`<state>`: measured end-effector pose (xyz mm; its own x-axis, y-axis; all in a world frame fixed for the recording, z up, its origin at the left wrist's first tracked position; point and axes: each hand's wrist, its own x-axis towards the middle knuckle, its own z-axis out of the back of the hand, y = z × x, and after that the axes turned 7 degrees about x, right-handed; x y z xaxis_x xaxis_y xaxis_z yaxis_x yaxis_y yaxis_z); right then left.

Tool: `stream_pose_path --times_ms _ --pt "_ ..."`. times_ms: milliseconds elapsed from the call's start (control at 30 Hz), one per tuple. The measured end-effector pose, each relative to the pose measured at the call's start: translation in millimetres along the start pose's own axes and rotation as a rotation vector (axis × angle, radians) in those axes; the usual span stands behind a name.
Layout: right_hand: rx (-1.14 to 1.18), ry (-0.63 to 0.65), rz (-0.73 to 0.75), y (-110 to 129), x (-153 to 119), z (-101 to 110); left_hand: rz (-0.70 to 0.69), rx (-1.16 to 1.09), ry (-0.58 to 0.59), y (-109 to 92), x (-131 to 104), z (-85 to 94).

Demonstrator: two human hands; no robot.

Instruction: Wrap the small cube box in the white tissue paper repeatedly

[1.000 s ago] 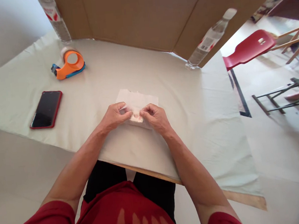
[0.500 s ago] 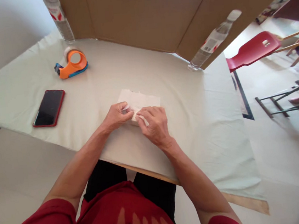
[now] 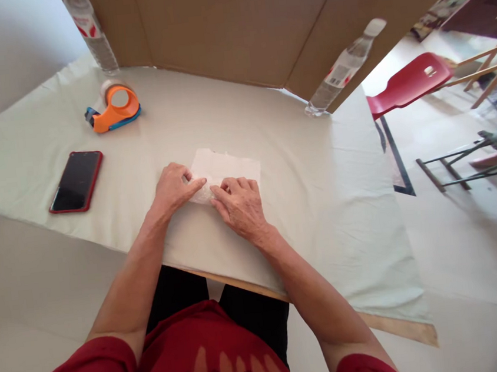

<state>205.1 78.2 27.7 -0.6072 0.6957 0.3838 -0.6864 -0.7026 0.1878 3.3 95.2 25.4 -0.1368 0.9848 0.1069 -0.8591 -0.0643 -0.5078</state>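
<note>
A white sheet of thin paper (image 3: 228, 164) lies on the cloth-covered table in front of me, its near part wrinkled. My left hand (image 3: 176, 184) rests at the sheet's left side, thumb stretched out over the near wrinkled strip and fingers apart from it. On the near right part of the sheet lies my right hand (image 3: 241, 204), thumb and fingers spread and pressing on the paper. It covers the sheet's lower right corner. Whether anything lies beneath the wrinkled part I cannot tell.
A phone in a red case (image 3: 77, 181) and an orange tape dispenser (image 3: 116, 112) lie to the left. Two plastic bottles (image 3: 98, 42) stand against a brown cardboard panel (image 3: 232, 28). At right are a red chair (image 3: 415, 79) and a folding stool (image 3: 454, 161).
The fingertips have gone from pinching the near edge of the paper to pressing on it. That edge now lies flatter, and my left thumb has straightened. The view has shifted slightly.
</note>
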Motion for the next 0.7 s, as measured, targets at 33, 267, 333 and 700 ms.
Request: stream_pose_path --times_ms 33,267,333,700 --pt "-0.018 0.003 -0.001 0.8 0.3 -0.5 0.052 0.028 0.001 -0.5 -1.0 1.7" --pt "-0.052 0.018 -0.019 3.5 1.6 -2.8 0.207 0.068 0.123 -4.5 -3.6 12.8" --pt "-0.051 0.025 -0.022 3.4 1.8 -3.0 0.218 -0.033 0.186 -2.7 -3.4 13.9" --pt "-0.071 0.015 -0.013 4.6 3.0 -3.9 0.200 -0.741 0.212 -17.1 -10.1 -1.2"
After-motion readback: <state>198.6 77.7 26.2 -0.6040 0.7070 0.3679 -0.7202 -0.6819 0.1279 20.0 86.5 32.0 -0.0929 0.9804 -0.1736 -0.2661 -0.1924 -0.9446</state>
